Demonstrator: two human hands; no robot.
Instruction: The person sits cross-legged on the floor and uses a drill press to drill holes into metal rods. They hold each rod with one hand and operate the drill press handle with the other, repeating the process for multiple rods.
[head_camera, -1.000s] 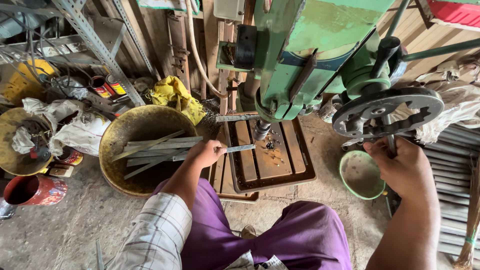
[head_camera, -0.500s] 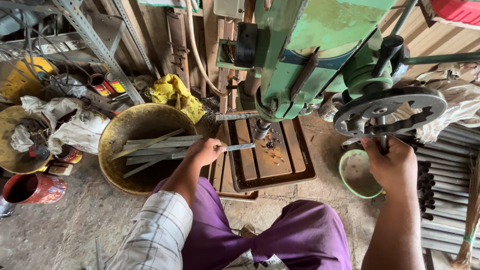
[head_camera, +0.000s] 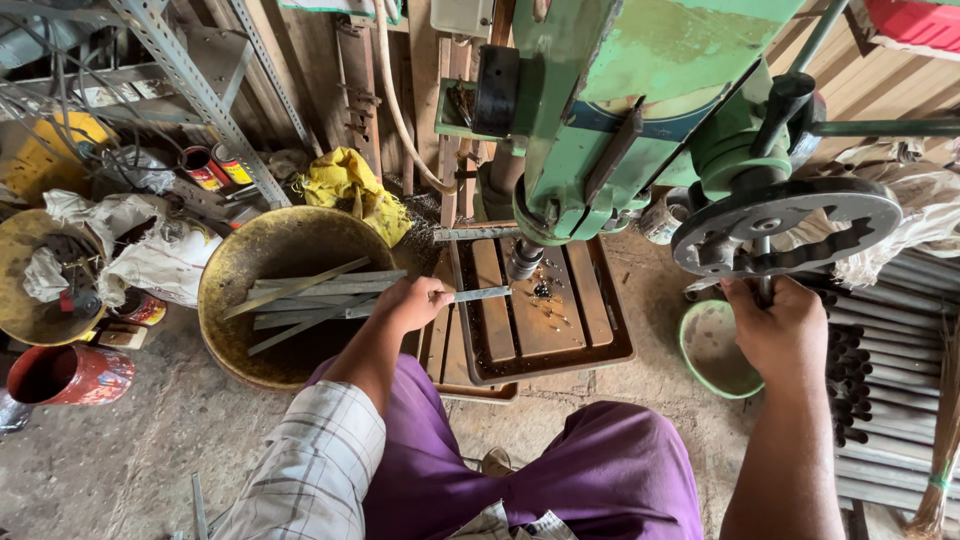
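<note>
My left hand (head_camera: 408, 303) grips a flat grey metal strip (head_camera: 482, 294) and holds it out over the slotted table (head_camera: 590, 310) of a green drill press (head_camera: 610, 110). The strip's free end lies just left of the drill chuck (head_camera: 523, 258). My right hand (head_camera: 778, 328) is closed around the handle of the press's dark feed wheel (head_camera: 790, 235), just below the wheel's rim. Metal chips lie on the press table beside the chuck.
A big round yellow pan (head_camera: 275, 255) with several more metal strips (head_camera: 310, 290) sits left of the press. A green bowl (head_camera: 712, 350) stands under my right hand. Metal pipes (head_camera: 890, 400) lie at right. A red can (head_camera: 65, 372), rags and small tins crowd the left.
My right hand has climbed a little with the feed wheel handle. My left hand and the strip have stayed in place.
</note>
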